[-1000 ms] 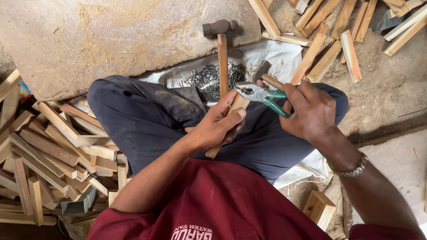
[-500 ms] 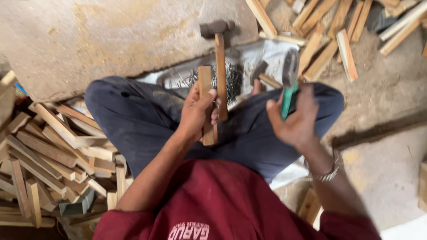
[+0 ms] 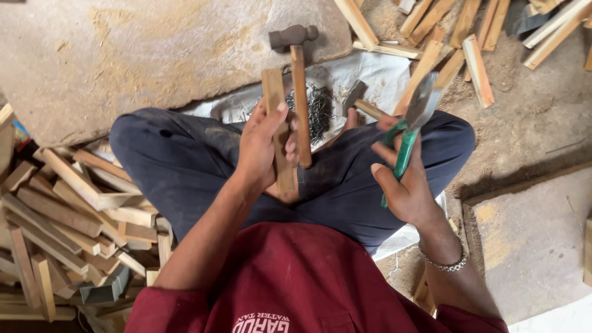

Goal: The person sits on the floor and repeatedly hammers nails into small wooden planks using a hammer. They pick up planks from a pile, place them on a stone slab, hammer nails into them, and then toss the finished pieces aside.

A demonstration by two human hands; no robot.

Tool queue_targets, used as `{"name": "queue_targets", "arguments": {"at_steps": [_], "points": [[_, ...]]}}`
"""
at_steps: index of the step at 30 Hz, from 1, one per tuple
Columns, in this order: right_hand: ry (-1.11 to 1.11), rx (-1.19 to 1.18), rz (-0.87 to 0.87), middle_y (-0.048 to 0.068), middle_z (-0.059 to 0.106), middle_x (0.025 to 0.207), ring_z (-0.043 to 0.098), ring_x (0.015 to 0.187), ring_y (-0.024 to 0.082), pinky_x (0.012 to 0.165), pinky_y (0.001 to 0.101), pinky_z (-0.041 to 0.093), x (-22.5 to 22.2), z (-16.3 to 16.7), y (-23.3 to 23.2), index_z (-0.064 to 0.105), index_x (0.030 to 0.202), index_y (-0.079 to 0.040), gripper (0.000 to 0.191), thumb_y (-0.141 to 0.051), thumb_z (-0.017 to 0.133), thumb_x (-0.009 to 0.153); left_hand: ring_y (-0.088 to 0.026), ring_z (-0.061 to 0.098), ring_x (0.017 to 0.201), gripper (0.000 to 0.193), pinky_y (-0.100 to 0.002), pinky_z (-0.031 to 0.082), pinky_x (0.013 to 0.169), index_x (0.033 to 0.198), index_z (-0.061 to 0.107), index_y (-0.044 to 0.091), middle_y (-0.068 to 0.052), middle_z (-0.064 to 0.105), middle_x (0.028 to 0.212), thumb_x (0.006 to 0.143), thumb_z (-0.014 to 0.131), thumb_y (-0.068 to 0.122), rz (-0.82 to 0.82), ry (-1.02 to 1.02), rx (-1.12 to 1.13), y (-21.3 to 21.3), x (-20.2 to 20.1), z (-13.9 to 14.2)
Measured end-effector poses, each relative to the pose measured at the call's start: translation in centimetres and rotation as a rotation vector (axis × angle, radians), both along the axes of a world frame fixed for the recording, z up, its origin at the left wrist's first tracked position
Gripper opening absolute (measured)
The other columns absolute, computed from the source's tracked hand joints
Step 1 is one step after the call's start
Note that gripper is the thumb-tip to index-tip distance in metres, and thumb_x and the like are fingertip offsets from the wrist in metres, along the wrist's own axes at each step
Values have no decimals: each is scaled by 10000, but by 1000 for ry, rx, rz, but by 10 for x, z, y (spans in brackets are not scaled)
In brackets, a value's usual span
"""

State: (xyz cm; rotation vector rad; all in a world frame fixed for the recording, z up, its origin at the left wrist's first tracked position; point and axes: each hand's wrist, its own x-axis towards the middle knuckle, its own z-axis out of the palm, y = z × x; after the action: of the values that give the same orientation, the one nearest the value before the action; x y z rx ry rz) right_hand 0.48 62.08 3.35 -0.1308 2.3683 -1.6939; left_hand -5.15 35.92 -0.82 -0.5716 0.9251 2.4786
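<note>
I sit cross-legged in dark trousers. My left hand [image 3: 262,148] grips a short wooden strip [image 3: 277,117], held upright over my lap. My right hand [image 3: 401,182] holds green-handled pliers [image 3: 412,120], jaws pointing up and away, apart from the strip. A hammer [image 3: 299,80] with a wooden handle lies between my knees, its head resting on the stone slab [image 3: 142,55]. Beside it, a heap of dark nails [image 3: 317,111] lies on a white sheet [image 3: 376,77].
A pile of wooden strips [image 3: 68,209] lies at my left. More strips [image 3: 468,37] are scattered on the dirt at the upper right. A second small hammer [image 3: 364,102] lies on the sheet. A concrete slab [image 3: 530,240] lies at lower right.
My left hand raised the wooden strip from lying across my lap to upright. My right hand drew the pliers away from the strip to the right and turned them jaws-up.
</note>
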Motion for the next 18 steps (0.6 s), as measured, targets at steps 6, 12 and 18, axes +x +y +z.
{"name": "queue_targets", "arguments": {"at_steps": [6, 12, 18], "points": [[302, 373, 126, 308, 201, 1638, 289, 1565, 464, 1286, 576, 357, 2, 0, -8, 32, 1631, 29, 944, 57, 608, 884, -116, 492, 609, 304, -272, 425, 492, 1276, 528, 130, -4, 503, 840, 1042, 592, 314, 12, -7, 108, 9, -20, 9], [479, 656, 284, 327, 207, 1566, 276, 1498, 542, 1253, 637, 330, 5, 8, -15, 153, 1604, 9, 986, 34, 735, 807, -92, 497, 661, 459, -261, 454, 547, 1467, 514, 112, 11, 476, 845, 1053, 582, 298, 8, 68, 151, 14, -28, 15], [606, 717, 358, 321, 228, 1534, 290, 1468, 543, 1240, 692, 312, -3, 12, -21, 190, 1594, -9, 1007, -17, 792, 787, -81, 473, 633, 497, -239, 437, 510, 1489, 469, 52, 11, 472, 842, 1069, 570, 298, 6, 97, 170, 18, -32, 18]]}}
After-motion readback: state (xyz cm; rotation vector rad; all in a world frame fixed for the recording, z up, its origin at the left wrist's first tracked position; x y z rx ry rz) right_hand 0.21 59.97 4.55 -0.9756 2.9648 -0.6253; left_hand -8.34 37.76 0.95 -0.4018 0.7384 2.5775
